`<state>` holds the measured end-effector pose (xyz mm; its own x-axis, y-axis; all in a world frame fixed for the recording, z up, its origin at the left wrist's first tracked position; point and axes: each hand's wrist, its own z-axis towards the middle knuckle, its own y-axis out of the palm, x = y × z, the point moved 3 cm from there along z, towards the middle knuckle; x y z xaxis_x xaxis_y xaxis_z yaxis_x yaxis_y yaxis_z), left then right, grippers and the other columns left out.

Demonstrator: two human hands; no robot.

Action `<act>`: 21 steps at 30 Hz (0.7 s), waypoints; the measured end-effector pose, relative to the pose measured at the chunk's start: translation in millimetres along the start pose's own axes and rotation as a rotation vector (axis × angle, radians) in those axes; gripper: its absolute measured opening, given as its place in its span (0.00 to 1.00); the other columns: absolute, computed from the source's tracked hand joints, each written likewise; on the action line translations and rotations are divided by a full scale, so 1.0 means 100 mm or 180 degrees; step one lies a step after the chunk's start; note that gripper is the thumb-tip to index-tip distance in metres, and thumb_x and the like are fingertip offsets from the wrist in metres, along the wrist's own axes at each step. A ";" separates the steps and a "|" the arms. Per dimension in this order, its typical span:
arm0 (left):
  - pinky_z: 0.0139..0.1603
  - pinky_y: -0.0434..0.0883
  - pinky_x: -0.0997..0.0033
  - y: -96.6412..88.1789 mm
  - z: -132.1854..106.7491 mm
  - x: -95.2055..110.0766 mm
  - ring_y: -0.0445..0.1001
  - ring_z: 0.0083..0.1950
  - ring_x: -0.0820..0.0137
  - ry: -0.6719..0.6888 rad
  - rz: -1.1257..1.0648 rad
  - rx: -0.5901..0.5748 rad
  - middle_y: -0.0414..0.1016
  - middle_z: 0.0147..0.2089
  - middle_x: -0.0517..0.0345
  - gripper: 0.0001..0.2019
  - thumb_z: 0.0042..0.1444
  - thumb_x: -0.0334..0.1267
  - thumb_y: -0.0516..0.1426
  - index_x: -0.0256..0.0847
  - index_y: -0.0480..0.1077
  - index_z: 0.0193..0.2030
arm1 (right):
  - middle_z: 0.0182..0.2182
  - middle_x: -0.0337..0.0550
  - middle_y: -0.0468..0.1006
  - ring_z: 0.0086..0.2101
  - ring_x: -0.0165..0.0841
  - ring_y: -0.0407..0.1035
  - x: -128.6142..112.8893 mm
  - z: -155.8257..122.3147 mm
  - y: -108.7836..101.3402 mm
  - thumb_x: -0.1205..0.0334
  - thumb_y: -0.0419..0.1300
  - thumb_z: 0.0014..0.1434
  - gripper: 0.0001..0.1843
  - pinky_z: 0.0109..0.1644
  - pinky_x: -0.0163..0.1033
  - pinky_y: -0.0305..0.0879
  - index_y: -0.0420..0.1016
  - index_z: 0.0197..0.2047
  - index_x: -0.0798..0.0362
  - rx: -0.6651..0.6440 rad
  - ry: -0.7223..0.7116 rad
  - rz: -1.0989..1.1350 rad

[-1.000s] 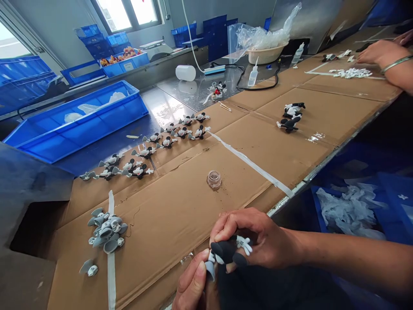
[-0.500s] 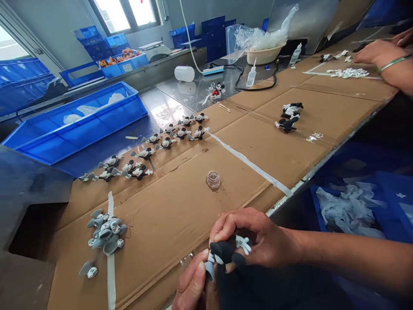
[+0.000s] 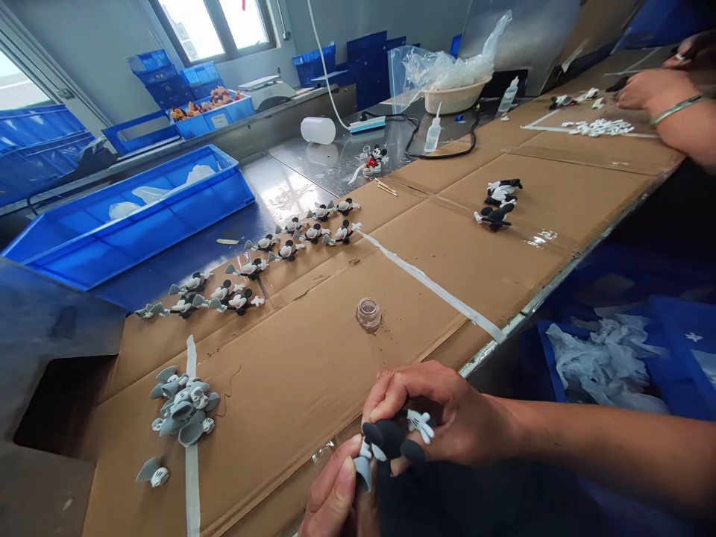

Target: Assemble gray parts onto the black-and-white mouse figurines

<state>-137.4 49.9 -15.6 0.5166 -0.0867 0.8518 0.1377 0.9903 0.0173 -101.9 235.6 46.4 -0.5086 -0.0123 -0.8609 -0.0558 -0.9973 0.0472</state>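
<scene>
At the cardboard's near edge, my right hand (image 3: 441, 406) is closed around a black mouse figurine (image 3: 387, 437) with round ears and a white gloved hand. My left hand (image 3: 333, 492) pinches a grey cone-shaped piece (image 3: 363, 473) with a white part, pressed against the figurine's side. The exact joint is hidden by the fingers. On the left lies a pile of similar grey cone pieces with white gloves (image 3: 184, 406), and a single one (image 3: 152, 472) sits below it. Several assembled mouse figurines (image 3: 240, 300) lie in rows along the far cardboard edge.
A small clear glass pot (image 3: 369, 315) stands mid-cardboard. Several mouse figurines (image 3: 497, 212) lie to the right. Beyond are a dropper bottle (image 3: 432, 136), a red-trousered mouse figure (image 3: 374, 159) and a blue crate (image 3: 134, 216). A co-worker's hands (image 3: 643, 95) are at the far right.
Both hands keep nearly the same pose and hold on the figurine and grey piece. The view shifts very slightly. At the far right, the co-worker's hands have moved a little.
</scene>
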 end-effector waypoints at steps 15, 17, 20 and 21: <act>0.57 0.74 0.85 0.12 0.09 0.19 0.83 0.47 0.78 0.0216 -0.0141 0.0080 0.85 0.47 0.64 0.08 0.65 0.43 0.65 0.50 0.81 0.49 | 0.39 0.47 0.83 0.37 0.29 0.78 -0.01 0.01 0.01 0.61 0.78 0.56 0.17 0.41 0.31 0.76 0.78 0.42 0.57 0.0004 0.0107 0.0050; 0.55 0.75 0.86 0.12 0.09 0.20 0.83 0.45 0.77 0.0178 -0.0094 0.0138 0.86 0.45 0.63 0.07 0.63 0.39 0.67 0.49 0.82 0.47 | 0.39 0.47 0.83 0.37 0.29 0.78 0.00 0.01 0.00 0.60 0.78 0.56 0.17 0.41 0.31 0.76 0.78 0.42 0.57 0.0002 0.0126 0.0059; 0.50 0.77 0.85 0.12 0.10 0.18 0.84 0.42 0.77 0.0082 -0.0028 0.0179 0.86 0.42 0.64 0.06 0.61 0.33 0.68 0.48 0.82 0.44 | 0.38 0.48 0.83 0.36 0.30 0.78 0.01 0.01 0.00 0.59 0.77 0.56 0.17 0.41 0.32 0.76 0.78 0.43 0.57 0.0009 0.0104 0.0056; 0.49 0.78 0.84 0.11 0.10 0.17 0.84 0.41 0.76 0.0063 -0.0023 0.0174 0.86 0.42 0.64 0.06 0.61 0.33 0.69 0.48 0.82 0.43 | 0.38 0.48 0.83 0.36 0.30 0.78 0.00 0.01 0.01 0.58 0.77 0.57 0.17 0.41 0.32 0.76 0.78 0.42 0.57 0.0020 0.0070 0.0061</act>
<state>-135.4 60.3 4.7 0.5326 -0.0955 0.8410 0.0955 0.9941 0.0523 -103.1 235.1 46.8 -0.4905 -0.0329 -0.8708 -0.0517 -0.9964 0.0668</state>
